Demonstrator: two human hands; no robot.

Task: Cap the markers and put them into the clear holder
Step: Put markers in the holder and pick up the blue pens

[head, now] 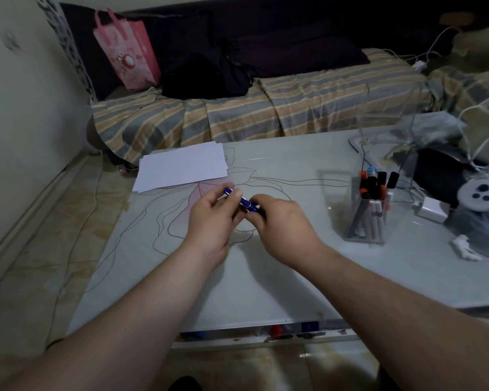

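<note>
A blue marker (244, 203) lies slanted between both hands above the middle of the white table (266, 277). My left hand (213, 218) pinches its upper left end between thumb and fingers. My right hand (281, 224) grips the lower right end, which its fingers hide. To the right stands the clear holder (363, 232), with several capped markers (374, 190) upright in it, their caps black, orange and blue.
A stack of white paper (181, 167) lies at the table's far left. A large clear box (387, 128), a white charger (432, 211), a dark bundle and cables crowd the right side. A striped bed (251, 108) with a pink bag (127, 49) runs behind the table.
</note>
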